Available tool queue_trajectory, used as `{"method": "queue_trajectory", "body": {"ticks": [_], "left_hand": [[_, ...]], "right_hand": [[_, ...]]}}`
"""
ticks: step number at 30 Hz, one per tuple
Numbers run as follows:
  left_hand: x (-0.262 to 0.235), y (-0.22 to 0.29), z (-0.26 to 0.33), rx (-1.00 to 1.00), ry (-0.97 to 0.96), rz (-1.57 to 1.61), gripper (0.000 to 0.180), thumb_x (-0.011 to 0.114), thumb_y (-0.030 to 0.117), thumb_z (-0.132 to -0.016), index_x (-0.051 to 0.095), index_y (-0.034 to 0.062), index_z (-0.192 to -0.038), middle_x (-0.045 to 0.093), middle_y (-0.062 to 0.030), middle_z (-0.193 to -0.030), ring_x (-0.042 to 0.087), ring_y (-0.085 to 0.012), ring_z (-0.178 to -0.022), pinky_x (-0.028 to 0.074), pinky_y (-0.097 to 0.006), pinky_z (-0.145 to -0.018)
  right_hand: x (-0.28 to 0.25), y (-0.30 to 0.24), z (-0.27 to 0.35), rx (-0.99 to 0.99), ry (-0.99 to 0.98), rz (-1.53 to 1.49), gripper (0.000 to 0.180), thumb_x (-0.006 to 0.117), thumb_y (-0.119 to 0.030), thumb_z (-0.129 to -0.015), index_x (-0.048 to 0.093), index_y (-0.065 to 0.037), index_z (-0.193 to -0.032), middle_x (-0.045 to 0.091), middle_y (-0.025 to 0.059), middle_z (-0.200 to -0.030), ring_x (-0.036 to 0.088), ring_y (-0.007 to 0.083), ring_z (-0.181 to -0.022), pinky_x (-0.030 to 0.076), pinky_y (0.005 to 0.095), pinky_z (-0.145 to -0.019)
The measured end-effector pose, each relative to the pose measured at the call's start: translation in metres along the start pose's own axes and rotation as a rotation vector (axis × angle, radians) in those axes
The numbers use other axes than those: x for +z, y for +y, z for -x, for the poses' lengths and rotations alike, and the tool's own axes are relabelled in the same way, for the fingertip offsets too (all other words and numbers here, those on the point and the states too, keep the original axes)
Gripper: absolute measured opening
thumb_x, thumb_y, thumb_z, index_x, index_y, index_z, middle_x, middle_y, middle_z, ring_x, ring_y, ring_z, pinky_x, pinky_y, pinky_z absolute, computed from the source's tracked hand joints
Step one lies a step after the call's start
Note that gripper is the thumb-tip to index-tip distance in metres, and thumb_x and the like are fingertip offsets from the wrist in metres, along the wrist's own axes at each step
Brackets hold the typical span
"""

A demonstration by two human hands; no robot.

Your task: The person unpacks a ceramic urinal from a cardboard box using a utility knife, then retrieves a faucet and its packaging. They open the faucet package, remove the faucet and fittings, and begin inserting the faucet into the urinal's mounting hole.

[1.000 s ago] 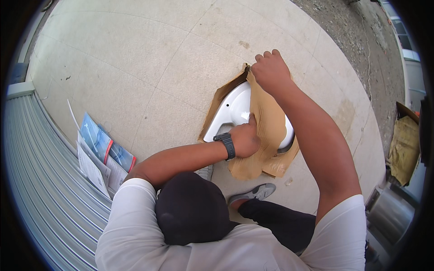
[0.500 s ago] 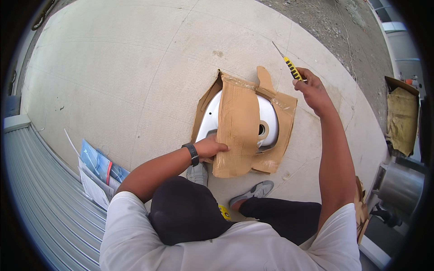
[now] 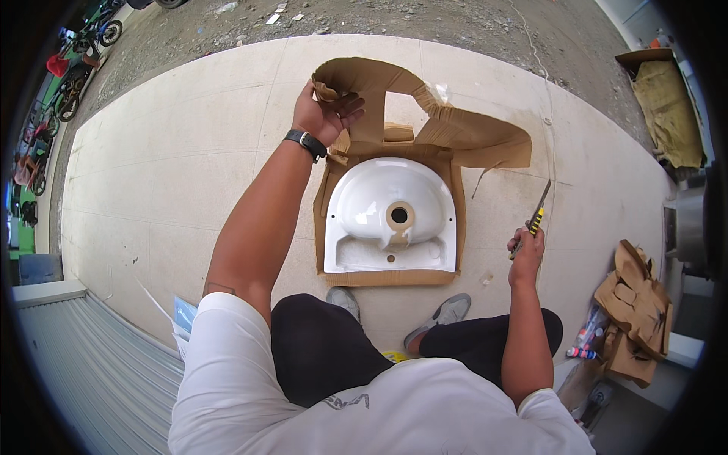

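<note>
On the floor (image 3: 189, 197), the sink (image 3: 360, 212) lies in its opened box (image 3: 387, 278), before the shoes (image 3: 449, 311). The left hand (image 3: 327, 120), fingers spread, touches the raised flap (image 3: 478, 140); the right hand (image 3: 526, 259) grips a knife (image 3: 537, 218).

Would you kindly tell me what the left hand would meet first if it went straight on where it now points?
Likely the brown cardboard flap, just beyond the fingers of the left hand; depth is unclear, so they may even be touching it.
</note>
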State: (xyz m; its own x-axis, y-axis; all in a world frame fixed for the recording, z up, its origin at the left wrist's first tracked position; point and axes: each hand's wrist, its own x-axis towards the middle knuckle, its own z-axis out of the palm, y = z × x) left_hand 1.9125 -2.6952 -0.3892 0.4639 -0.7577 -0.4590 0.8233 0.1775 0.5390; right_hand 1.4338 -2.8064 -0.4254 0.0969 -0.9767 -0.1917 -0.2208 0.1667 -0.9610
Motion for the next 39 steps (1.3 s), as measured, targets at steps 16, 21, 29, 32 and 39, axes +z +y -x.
{"method": "queue_trajectory", "body": {"ticks": [16, 21, 29, 32, 39], "left_hand": [[0.05, -0.047, 0.077, 0.088, -0.143, -1.386, 0.111, 0.079, 0.046, -0.087, 0.011, 0.0023, -0.164, 0.029, -0.0308, -0.161, 0.048, -0.0379, -0.14, 0.046, -0.044, -0.11], [0.079, -0.069, 0.089, 0.623, -0.128, -1.783, 0.098, 0.079, 0.031, -0.087, 0.021, 0.0032, -0.161, 0.027, -0.0314, -0.161, 0.035, -0.0408, -0.148, 0.033, -0.051, -0.12], [0.087, -0.109, 0.046, 1.386, -0.213, -2.126, 0.096, 0.078, 0.035, -0.083, 0.027, 0.0187, -0.162, 0.006, -0.0228, -0.169, 0.007, -0.0444, -0.156, 0.009, -0.061, -0.125], [0.091, -0.116, -0.01, 1.543, -0.325, -2.288, 0.096, 0.076, 0.044, -0.082, 0.027, 0.0217, -0.162, 0.008, -0.0191, -0.17, 0.003, -0.0397, -0.158, 0.002, -0.063, -0.124], [0.097, -0.04, -0.208, 0.244, 0.098, -2.725, 0.071, 0.066, 0.05, -0.091, 0.052, 0.0094, -0.148, 0.039, -0.0194, -0.16, 0.043, -0.0393, -0.143, 0.033, -0.049, -0.119]], "right_hand": [[0.003, -0.027, 0.036, 0.299, -0.503, -0.027, 0.029, 0.063, -0.025, -0.101, 0.055, -0.004, -0.12, 0.06, 0.0015, -0.081, 0.059, 0.0102, -0.067, 0.049, 0.0274, -0.061], [-0.005, -0.046, 0.047, 0.162, -0.46, -0.111, 0.031, 0.061, -0.015, -0.1, 0.051, -0.002, -0.127, 0.063, 0.0039, -0.089, 0.062, 0.0112, -0.077, 0.053, 0.0295, -0.075], [-0.04, -0.057, 0.044, 0.217, -0.304, -0.1, 0.031, 0.06, -0.014, -0.099, 0.05, -0.001, -0.126, 0.061, 0.0045, -0.093, 0.062, 0.0115, -0.079, 0.053, 0.0297, -0.079], [-0.033, -0.06, 0.038, 0.239, -0.31, -0.116, 0.031, 0.061, -0.014, -0.1, 0.05, -0.001, -0.125, 0.06, 0.0048, -0.095, 0.061, 0.0113, -0.081, 0.053, 0.0297, -0.08], [-0.014, -0.063, 0.024, 0.276, -0.399, -0.081, 0.032, 0.059, -0.014, -0.102, 0.048, 0.0, -0.127, 0.059, 0.0058, -0.101, 0.059, 0.0112, -0.088, 0.051, 0.0286, -0.082]]}}
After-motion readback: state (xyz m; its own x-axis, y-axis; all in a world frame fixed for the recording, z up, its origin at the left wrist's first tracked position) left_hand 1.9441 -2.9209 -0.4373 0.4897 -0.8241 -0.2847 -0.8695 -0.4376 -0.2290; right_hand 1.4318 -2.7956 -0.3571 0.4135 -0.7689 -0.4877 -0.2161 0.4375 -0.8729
